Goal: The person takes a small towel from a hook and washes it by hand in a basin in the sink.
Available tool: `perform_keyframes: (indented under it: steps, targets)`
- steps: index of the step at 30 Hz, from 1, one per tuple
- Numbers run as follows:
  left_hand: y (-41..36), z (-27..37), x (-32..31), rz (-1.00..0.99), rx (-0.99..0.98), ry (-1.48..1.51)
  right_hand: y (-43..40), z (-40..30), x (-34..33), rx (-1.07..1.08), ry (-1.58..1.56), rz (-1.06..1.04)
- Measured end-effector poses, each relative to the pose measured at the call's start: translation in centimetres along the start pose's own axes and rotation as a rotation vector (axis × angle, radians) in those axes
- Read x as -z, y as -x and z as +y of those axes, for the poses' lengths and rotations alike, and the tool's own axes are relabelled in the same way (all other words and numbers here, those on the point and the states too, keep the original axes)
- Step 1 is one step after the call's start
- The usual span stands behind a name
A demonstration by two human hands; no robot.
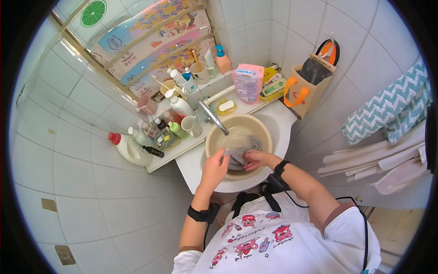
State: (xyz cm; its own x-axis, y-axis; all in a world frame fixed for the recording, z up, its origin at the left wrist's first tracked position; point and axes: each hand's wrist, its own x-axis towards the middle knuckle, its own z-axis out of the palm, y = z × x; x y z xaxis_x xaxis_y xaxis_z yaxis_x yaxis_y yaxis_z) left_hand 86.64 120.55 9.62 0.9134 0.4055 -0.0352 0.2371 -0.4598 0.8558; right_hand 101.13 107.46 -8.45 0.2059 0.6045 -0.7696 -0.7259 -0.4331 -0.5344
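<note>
A wet grey cloth lies partly in the water of a beige plastic basin, which stands in a white washbasin. On the left, my left hand grips the cloth's edge near the basin's near-left rim. My right hand is at the cloth's right side with bent fingers touching it; whether they grip it is hard to tell. Above the basin reaches a chrome faucet. Behind the faucet, a bar of white soap rests on a yellow dish.
Left of the washbasin, a ledge carries cups, pump bottles and a white jug with a red cap. A pink pouch stands behind. On the right hang a paper bag and a zigzag-patterned towel.
</note>
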Motion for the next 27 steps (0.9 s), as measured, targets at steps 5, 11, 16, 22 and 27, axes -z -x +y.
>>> perform_keyframes:
  steps: [5, 11, 16, 22, 27]
  targets:
    - [-0.7, -2.3, 0.3, -0.014, 0.044, -0.060, -2.7, -1.3, 5.4, 0.070, -0.394, 0.029]
    - [-0.8, -9.4, -1.6, 0.144, 0.142, -0.067, 5.4, -2.6, 5.3, 0.304, 0.529, 0.260]
    - [-2.1, -8.5, -3.4, 0.124, 0.131, -0.047, 2.3, 3.1, 6.9, 0.391, 1.055, 0.246]
    - [-2.1, -4.7, -3.8, 0.094, 0.074, 0.117, 1.2, 4.4, 1.3, 1.124, 1.359, 0.454]
    - [-1.6, -4.2, -3.5, 0.089, 0.034, 0.154, 2.9, 1.5, -3.4, 0.931, 0.980, 0.289]
